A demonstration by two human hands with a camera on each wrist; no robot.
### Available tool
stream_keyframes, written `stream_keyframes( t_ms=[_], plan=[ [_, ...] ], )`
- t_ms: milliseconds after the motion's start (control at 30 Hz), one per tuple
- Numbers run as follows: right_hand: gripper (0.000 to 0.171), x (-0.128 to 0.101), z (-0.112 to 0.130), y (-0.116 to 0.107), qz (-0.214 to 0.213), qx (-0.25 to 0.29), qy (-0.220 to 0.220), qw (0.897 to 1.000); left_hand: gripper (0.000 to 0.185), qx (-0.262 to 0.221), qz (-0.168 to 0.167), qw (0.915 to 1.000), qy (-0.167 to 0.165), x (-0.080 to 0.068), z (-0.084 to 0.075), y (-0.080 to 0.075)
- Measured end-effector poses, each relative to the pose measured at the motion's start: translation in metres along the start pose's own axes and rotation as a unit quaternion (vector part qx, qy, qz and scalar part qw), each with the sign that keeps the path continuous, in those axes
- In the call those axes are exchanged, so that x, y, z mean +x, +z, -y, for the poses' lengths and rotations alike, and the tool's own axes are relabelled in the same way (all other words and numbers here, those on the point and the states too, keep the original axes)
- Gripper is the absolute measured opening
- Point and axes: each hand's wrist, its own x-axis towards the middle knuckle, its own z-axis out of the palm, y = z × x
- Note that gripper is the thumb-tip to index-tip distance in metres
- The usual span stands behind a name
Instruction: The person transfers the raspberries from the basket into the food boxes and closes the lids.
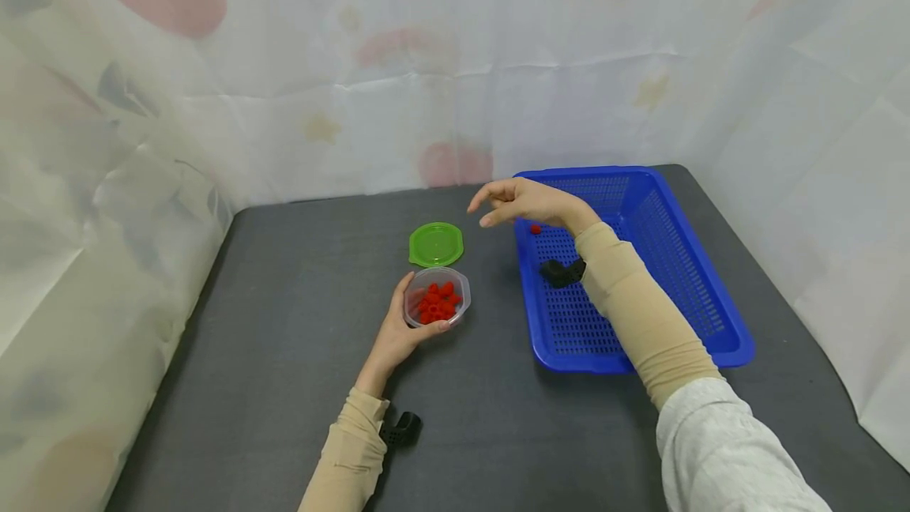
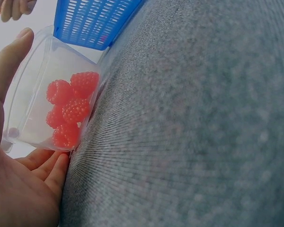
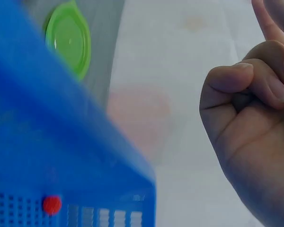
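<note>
My left hand [image 1: 407,324] grips a small clear tub [image 1: 455,295] that stands on the grey table, thumb on its far side and fingers under its near side. The tub [image 2: 42,66] holds several red raspberries [image 2: 68,106]; my left palm [image 2: 19,184] wraps its rim. My right hand [image 1: 513,202] hovers over the left rim of a blue basket [image 1: 711,291], fingers loosely curled, and nothing shows in it. From the right wrist, my right hand [image 3: 246,109] has its thumb resting against a bent finger. One raspberry [image 1: 535,229] lies in the basket [image 3: 47,142], also seen as a red berry [image 3: 52,205].
A round green lid [image 1: 436,244] lies flat just behind the tub, and shows as the lid [image 3: 68,38] from the right wrist. White patterned sheets wall the table at the back and both sides. The basket [image 2: 92,21] stands to the right of the tub.
</note>
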Motion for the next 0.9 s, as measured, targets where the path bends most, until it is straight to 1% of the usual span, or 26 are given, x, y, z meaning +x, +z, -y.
stream_keyframes(
  t_ms=[167,267,367,467,533,567,633,700,800,900],
  plan=[
    [0.031,-0.01,-0.017,-0.017,-0.061,0.024,0.026,0.997,0.101,-0.004,0.002,0.9999,0.01,0.0,0.001,0.0],
    [0.03,-0.018,-0.027,-0.023,-0.095,0.037,0.037,0.994,0.101,-0.003,0.001,1.0,0.007,-0.001,0.0,0.0],
    [0.033,-0.027,-0.03,-0.026,-0.122,0.049,0.043,0.99,0.101,-0.001,0.002,1.0,0.006,-0.001,0.0,0.0],
    [0.038,-0.031,-0.043,-0.03,-0.154,0.065,0.055,0.984,0.102,-0.003,0.002,1.0,0.004,-0.001,-0.001,0.001],
    [0.042,-0.029,-0.056,-0.033,-0.178,0.072,0.067,0.979,0.101,-0.003,0.002,1.0,0.003,0.0,-0.001,0.001],
    [0.041,-0.028,-0.064,-0.033,-0.195,0.078,0.076,0.975,0.101,-0.003,0.002,1.0,0.004,0.0,-0.001,0.001],
    [0.041,-0.025,-0.076,-0.033,-0.215,0.078,0.084,0.97,0.101,-0.004,0.004,1.0,0.005,0.0,0.0,0.001],
    [0.041,-0.023,-0.085,-0.032,-0.228,0.077,0.093,0.966,0.101,-0.005,0.004,1.0,0.004,-0.001,0.0,-0.001],
    [0.042,-0.018,-0.096,-0.029,-0.235,0.062,0.101,0.965,0.101,-0.01,0.005,0.9999,-0.003,-0.002,0.0,-0.004],
    [0.041,-0.015,-0.105,-0.027,-0.242,0.043,0.112,0.963,0.102,-0.014,0.009,0.9998,-0.008,-0.006,-0.006,-0.006]
  ],
)
